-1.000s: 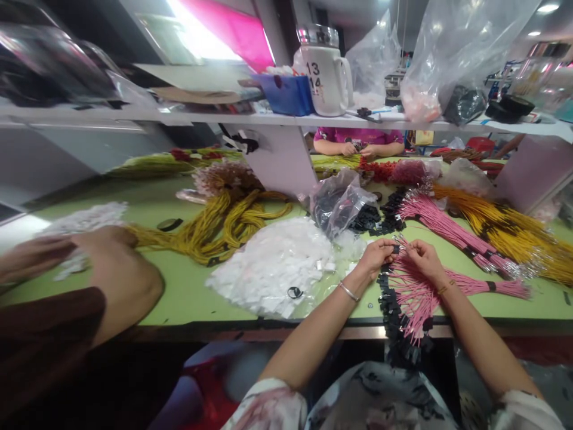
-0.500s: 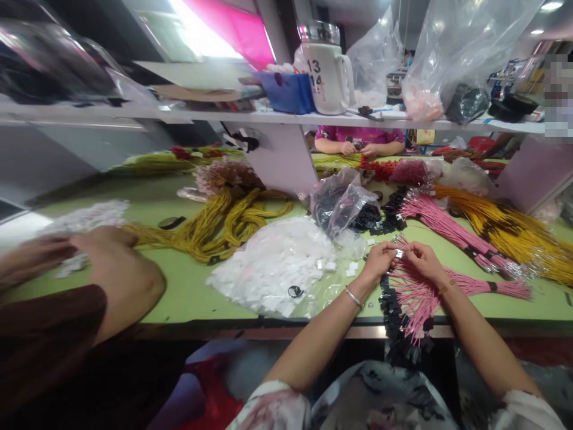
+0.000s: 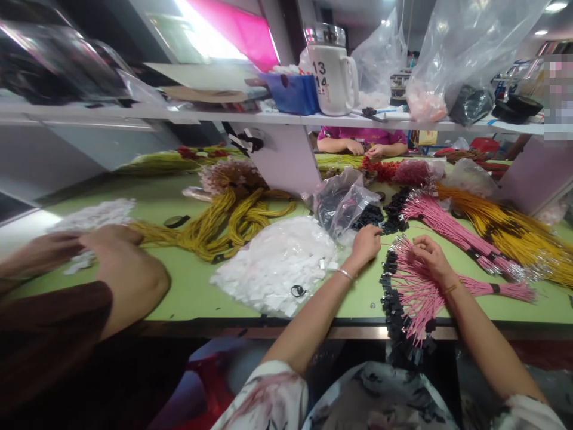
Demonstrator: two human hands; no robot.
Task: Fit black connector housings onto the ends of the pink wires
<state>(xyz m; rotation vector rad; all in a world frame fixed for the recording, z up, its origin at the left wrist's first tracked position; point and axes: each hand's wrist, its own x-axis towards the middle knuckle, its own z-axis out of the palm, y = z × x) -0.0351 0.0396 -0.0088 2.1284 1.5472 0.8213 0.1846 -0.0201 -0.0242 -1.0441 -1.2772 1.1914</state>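
Observation:
My left hand [image 3: 367,243] is closed beside the pile of black plastic connectors [image 3: 370,216] at the mouth of a clear bag [image 3: 342,200]. What its fingers hold is hidden. My right hand [image 3: 430,257] hovers at the silver-tipped ends of a fanned bundle of pink wires [image 3: 418,292]. Its fingers are curled together in a pinch, and I cannot make out what is between them. Black connectors [image 3: 392,304] line the left side of this bundle and hang over the table's front edge. A heap of small white connectors [image 3: 273,263] lies on plastic to the left.
More pink wires [image 3: 465,233] and yellow wires [image 3: 505,233] lie to the right. Olive-yellow wires [image 3: 210,230] lie left, by a co-worker's arm [image 3: 129,280]. A shelf [image 3: 268,118] with a white mug [image 3: 333,80] spans above. Another person's hands [image 3: 369,149] work across the table.
My hands were together over the pink wires with a small white piece between them. My left hand has moved left and up to the black connectors; my right has shifted slightly right.

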